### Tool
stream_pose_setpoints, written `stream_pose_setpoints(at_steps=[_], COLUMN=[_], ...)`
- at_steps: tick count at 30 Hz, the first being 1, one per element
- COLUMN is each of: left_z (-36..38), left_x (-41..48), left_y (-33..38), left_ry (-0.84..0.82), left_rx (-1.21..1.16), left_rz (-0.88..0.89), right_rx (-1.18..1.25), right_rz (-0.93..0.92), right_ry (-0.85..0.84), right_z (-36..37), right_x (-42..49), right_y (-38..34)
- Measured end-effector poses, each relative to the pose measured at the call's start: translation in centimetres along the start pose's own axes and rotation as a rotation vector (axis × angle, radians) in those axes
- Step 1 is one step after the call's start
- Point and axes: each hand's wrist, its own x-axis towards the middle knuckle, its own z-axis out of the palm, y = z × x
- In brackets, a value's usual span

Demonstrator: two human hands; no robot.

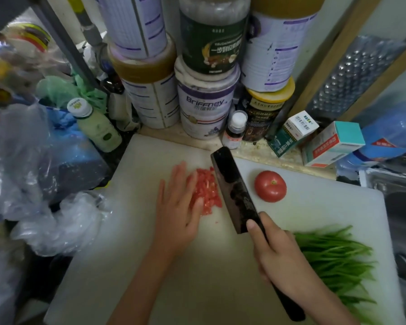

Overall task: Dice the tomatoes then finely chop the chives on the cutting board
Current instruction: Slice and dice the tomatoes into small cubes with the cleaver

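Step in hand: by my reading, the diced tomato is being herded into a tight heap at the centre of the frame, between a flat palm and the blade, before the second fruit is cut.
Left hand: lies flat on the left flank of the red heap, its fingers straight and close together, gripping nothing.
Right hand: wrapped round the handle of the cleaver, thumb laid against the heel of the blade; the dark blade runs up and left, its edge touching the heap's right side.
Whole tomato: just right of the blade, uncut, stem scar up.
Chives: a loose bundle at the lower right, lying on the cutting board, untouched.
Doing it well: keep the blade low and nearly flat to the board so it scrapes rather than cuts, and draw palm and steel together gently (ripe dice crush and weep if squeezed).
Watch for: fingertips close to the edge; keeping them off the blade's path seems wise.
Room: park the heap toward the upper left of the board, well apart from the chives, so juice does not wet the greens.
Progress: roughly a third done, one tomato and all the chives remaining.
Behind: stacked tins crowd the worktop at the top.
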Motion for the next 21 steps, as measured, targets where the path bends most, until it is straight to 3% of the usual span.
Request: stream_pose_setpoints(at_steps=[5,12,21], left_z=[-5.5,-8.4,-7.2], left_x=[-3.7,-8.0,-8.7], left_y=[-2.8,-6.1,-6.2], left_ry=[0.159,0.137,0.109], left_rx=[-0.212,-0.213,-0.478], left_rz=[-0.415,-0.460,-0.434], right_rx=[-0.110,-0.266,-0.355], right_rz=[-0.052,-0.133,-0.117], right_ry=[-0.102,-0.343,-0.163], right_z=[3.4,12.0,10.5], right_x=[-2.3,-3.4,0.1], right_y=[-1.2,-0.9,0.6])
